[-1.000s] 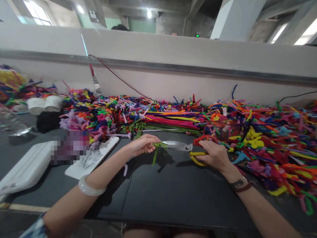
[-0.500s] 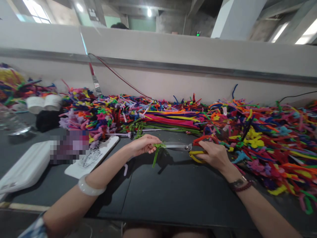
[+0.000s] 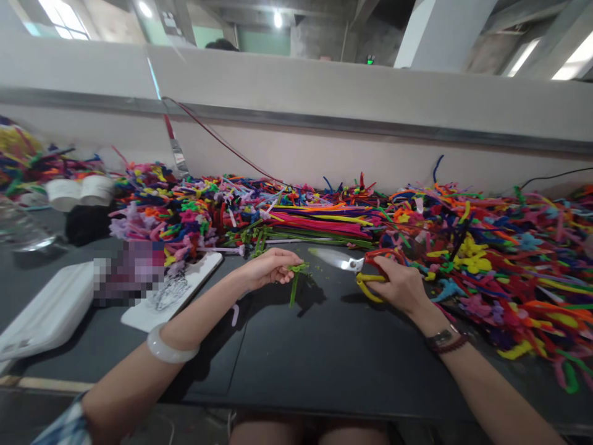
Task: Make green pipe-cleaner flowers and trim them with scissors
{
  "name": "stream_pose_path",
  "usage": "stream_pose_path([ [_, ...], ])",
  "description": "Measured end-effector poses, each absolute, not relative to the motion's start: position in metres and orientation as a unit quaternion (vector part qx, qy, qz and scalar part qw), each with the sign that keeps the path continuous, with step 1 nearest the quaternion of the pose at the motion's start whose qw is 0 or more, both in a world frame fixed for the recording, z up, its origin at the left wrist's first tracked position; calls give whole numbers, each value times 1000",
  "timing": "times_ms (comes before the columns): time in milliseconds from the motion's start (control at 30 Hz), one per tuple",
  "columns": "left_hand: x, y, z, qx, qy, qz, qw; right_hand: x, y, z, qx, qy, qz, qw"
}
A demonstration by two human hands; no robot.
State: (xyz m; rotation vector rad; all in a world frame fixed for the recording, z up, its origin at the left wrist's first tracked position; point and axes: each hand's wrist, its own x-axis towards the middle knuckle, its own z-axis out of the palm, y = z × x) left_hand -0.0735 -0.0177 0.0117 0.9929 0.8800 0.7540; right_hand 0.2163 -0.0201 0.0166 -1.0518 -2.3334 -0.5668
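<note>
My left hand (image 3: 267, 269) pinches a green pipe cleaner piece (image 3: 295, 279) at its looped top, its stem hanging down toward the dark table (image 3: 324, 352). My right hand (image 3: 399, 285) grips scissors (image 3: 351, 266) by red and yellow handles. The steel blades point left and slightly up, a short gap away from the green piece. Small green fluff bits lie on the table under the blades.
A long heap of coloured pipe cleaners (image 3: 417, 228) runs along the back wall and spreads to the right. At left lie a white tray (image 3: 46, 315), a white board (image 3: 176, 290), two white cups (image 3: 78, 191) and a black object (image 3: 86, 224). A red cable (image 3: 217, 142) climbs the wall.
The scissors have pulled back to the right and tilted upward, off the green piece they were closed against before. My left hand has kept its hold and barely moved.
</note>
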Motion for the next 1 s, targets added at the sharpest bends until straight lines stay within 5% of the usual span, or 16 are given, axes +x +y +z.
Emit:
stream_pose_path([
  [200,-71,-17,12,439,385,410,701,214,-19,23,-484,-838,-121,221],
  [1000,-66,-17,14,457,372,459,665,207,-28,17,-408,-902,-1,143],
])
